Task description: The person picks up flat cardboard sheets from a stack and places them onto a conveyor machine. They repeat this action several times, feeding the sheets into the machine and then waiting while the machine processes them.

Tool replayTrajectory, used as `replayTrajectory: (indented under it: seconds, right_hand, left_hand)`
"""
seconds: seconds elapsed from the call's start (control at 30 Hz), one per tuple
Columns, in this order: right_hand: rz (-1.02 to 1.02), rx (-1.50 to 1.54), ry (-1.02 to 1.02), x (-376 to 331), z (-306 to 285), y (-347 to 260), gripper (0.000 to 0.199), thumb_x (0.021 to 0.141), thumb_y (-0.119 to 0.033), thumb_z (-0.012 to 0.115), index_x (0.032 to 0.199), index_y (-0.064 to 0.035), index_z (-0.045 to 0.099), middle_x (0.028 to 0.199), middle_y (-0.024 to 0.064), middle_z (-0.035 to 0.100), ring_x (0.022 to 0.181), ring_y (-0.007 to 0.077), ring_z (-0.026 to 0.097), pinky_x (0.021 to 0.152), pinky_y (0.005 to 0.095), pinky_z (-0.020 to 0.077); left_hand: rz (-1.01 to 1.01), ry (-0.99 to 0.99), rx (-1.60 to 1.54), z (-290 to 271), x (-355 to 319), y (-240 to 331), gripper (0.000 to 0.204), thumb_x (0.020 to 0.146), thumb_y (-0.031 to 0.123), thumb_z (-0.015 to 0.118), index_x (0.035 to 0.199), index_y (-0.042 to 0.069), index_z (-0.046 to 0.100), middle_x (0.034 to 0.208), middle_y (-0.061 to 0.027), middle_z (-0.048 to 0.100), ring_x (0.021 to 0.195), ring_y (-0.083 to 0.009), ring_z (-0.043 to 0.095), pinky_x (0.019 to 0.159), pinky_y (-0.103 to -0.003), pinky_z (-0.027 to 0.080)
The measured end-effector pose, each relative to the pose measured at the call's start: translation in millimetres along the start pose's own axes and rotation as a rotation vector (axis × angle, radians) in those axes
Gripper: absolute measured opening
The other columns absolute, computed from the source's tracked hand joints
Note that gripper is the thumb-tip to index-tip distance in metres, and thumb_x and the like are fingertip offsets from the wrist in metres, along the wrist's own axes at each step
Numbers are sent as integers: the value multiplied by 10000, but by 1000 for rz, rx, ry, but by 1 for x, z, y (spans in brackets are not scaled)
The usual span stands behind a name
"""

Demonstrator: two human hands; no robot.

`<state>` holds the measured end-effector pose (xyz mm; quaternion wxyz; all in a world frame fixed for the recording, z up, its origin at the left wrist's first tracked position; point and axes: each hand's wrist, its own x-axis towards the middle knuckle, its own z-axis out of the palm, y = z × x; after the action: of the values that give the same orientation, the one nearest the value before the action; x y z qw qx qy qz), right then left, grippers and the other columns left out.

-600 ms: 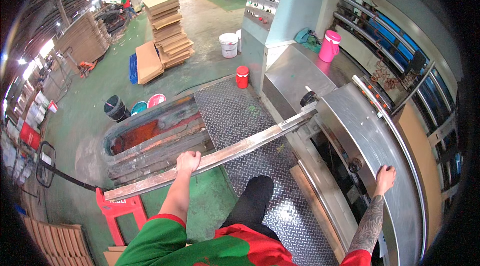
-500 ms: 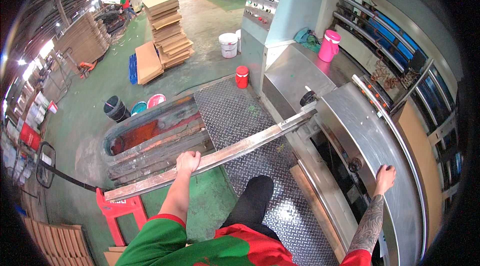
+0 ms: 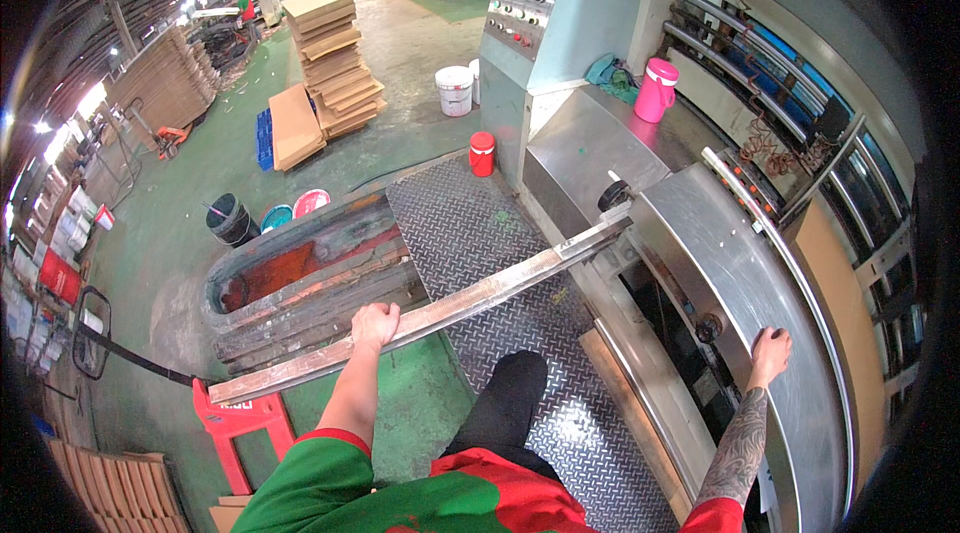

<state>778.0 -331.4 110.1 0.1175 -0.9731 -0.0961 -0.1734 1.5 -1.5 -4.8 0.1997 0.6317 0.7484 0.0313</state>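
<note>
My left hand (image 3: 376, 327) is closed over the top of a long, stained metal bar (image 3: 470, 298). This bar slants across the picture, from above a red pallet jack (image 3: 222, 420) at lower left to the machine's side at right. On the curved steel panel (image 3: 722, 241) of the machine rests my right hand (image 3: 771, 357), its fingers curled in; their undersides are hidden. A black knob (image 3: 614, 196) sits by the bar's far end, and a second dark knob (image 3: 709, 329) is lower down, left of my right hand.
Diamond-plate flooring (image 3: 450, 223) lies under the bar, beside a long ink-stained trough (image 3: 330, 268). A red jug (image 3: 482, 154), a white bucket (image 3: 454, 91) and a black bucket (image 3: 231, 220) stand around. Stacked cardboard (image 3: 330, 53) is farther back, left of the control panel (image 3: 522, 3).
Both hands and the bar keep their places. The view has shifted very slightly. Far back at left, the distant person in red is now partly hidden.
</note>
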Motion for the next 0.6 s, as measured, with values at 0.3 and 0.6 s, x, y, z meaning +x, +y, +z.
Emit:
replayTrajectory:
  seconds: [0.3,0.6]
  right_hand:
    - [22,-18,-61,5,4,2,523,1039,-455,538,1411,-113,675,1493,154,646,1396,379,609,1177,607,435]
    - [-7,6,6,4,11,5,493,1042,-458,541,1325,-85,699,1422,166,670,1349,395,635,1127,615,468]
  left_hand:
    - [-2,-4,-5,-3,-2,2,581,1042,535,502,1100,80,858,1212,-267,787,1236,-443,719,1127,-519,534]
    - [2,-5,9,-5,-2,2,591,1050,540,483,1114,85,855,1217,-267,786,1224,-447,724,1123,-522,537]
